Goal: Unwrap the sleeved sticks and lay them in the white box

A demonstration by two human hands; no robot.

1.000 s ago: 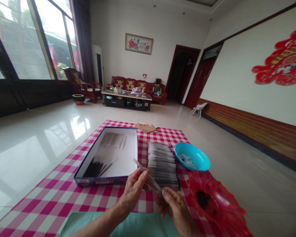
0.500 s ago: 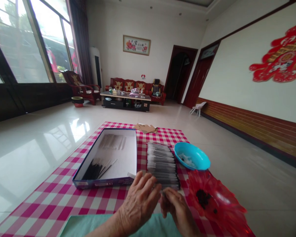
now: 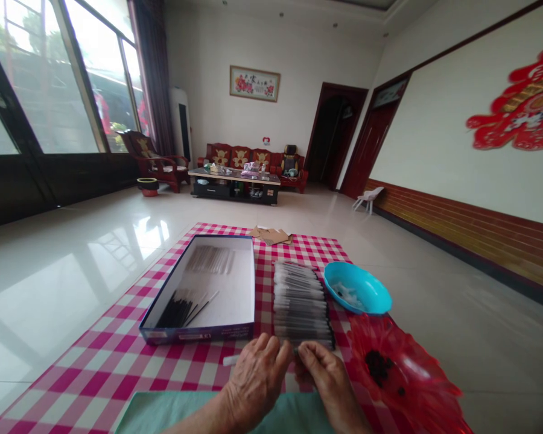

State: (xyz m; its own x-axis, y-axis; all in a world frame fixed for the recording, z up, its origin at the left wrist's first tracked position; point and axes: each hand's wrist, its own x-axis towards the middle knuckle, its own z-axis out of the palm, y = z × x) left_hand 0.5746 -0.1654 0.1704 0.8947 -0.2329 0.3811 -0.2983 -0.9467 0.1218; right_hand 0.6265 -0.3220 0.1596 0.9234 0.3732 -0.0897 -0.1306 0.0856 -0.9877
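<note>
My left hand (image 3: 257,380) and my right hand (image 3: 323,377) meet low over the red-checked tablecloth (image 3: 117,355), fingers curled together on a thin clear tube (image 3: 231,360) whose pale end sticks out to the left of my left hand. Just beyond my fingertips lies a row of several similar clear tubes (image 3: 301,304). A shallow blue-edged box (image 3: 208,289) to the left holds black-tipped sticks (image 3: 181,310) and a few clear ones.
A turquoise bowl (image 3: 357,288) with white bits sits right of the tube row. A red translucent dish (image 3: 402,374) with dark small pieces is at the near right. A teal cloth (image 3: 163,413) lies under my forearms. Cardboard scraps (image 3: 271,234) lie at the far table edge.
The tube, held up slanting between both hands a second ago, has come down flat near the table. Both hands have dropped toward me and closed in together.
</note>
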